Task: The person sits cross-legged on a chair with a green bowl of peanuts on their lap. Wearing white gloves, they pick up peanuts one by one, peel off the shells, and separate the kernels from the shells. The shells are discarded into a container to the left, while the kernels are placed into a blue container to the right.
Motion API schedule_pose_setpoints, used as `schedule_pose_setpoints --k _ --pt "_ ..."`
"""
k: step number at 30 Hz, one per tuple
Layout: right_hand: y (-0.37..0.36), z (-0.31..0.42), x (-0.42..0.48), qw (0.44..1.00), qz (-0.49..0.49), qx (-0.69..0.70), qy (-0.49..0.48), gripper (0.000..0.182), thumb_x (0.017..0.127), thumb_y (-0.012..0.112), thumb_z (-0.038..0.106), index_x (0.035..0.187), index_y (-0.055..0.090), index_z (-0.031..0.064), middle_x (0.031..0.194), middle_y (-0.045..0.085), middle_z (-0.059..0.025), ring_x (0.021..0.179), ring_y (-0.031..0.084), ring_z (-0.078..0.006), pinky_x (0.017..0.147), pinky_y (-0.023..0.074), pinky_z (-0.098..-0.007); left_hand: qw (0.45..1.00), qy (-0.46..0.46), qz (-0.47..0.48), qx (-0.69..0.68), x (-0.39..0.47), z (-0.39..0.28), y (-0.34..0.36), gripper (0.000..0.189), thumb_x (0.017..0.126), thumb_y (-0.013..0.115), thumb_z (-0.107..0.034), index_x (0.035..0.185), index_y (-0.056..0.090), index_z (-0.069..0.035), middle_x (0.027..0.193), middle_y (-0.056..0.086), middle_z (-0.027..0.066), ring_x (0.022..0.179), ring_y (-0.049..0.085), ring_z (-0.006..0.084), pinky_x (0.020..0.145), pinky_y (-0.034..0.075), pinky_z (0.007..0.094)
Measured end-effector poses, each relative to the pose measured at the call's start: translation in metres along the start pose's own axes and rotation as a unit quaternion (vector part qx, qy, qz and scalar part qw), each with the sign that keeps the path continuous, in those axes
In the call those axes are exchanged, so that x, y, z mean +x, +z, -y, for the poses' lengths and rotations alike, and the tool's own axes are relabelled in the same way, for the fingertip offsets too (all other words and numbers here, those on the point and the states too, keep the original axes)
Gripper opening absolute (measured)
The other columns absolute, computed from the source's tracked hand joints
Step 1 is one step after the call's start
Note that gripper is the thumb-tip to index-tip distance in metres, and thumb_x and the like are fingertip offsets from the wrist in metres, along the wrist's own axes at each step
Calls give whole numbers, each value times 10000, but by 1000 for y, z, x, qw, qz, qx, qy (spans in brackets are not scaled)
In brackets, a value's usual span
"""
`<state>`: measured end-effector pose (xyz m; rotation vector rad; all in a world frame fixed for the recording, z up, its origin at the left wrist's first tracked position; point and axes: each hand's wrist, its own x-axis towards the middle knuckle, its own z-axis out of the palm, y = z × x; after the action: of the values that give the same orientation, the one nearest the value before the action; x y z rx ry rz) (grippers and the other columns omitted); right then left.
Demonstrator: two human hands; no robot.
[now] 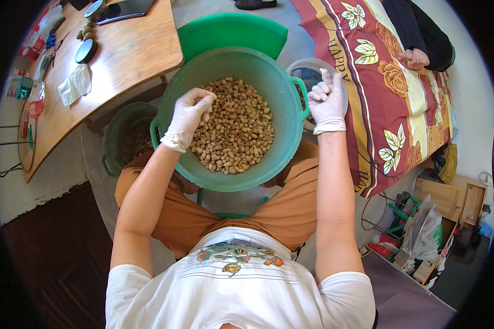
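In front of me stands a green plastic basin (234,186) with peanuts in their shells (234,127) in it. My left hand (191,116), in a thin whitish glove, is above the basin's left side, thumb and fingertips together near the upper left of the peanuts; whether something small is between them I cannot tell. My right hand (327,98), gloved too, is beyond the basin's right handle (299,98), over a translucent white bucket (302,63). Its fingers are partly curled, with the index finger raised, and nothing shows in it. The bucket's contents are mostly hidden.
A smaller green basin (123,111) with reddish-brown bits stands at the left, beside a wooden table (119,61) with a tissue (75,85) and a round lid (86,51). A green plastic seat or stool (230,31) stands behind. At the right, a person's bare foot (413,59) rests on a patterned bedcover (370,94).
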<state>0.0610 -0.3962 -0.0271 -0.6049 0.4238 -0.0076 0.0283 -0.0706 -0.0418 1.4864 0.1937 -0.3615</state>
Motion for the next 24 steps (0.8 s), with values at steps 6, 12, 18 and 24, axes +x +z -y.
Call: schedule_pose_setpoints --k 6,12,18,24 --pt "-3 -20 -3 987 37 -30 153 331 947 551 375 1042 595 61 579 359 71 450 358 -47 446 330 -202 989 -108 59 -82 0 16 7 114 932 605 -192 948 617 -81 698 537 -37 552 469 58 485 364 210" --pt "29 -134 -58 946 71 -83 305 352 980 490 363 1075 582 37 915 582 -49 846 582 -170 793 534 -329 981 136 52 127 -13 8 12 77 907 594 -90 928 612 -18 743 603 8 631 551 65 538 444 228" --pt "83 -204 -73 963 77 -13 257 292 997 438 317 1080 565 68 1064 579 -88 976 555 -194 920 467 -347 787 330 -25 520 -35 -22 -13 152 738 550 12 852 633 -43 836 609 119 787 624 307 698 515 376" --pt "172 -301 -95 956 208 4 206 282 985 467 261 1071 566 11 1088 585 -96 1020 529 -172 949 416 -324 847 274 -202 409 -71 -54 -111 251 736 480 73 926 628 2 885 624 152 824 623 291 747 502 355"
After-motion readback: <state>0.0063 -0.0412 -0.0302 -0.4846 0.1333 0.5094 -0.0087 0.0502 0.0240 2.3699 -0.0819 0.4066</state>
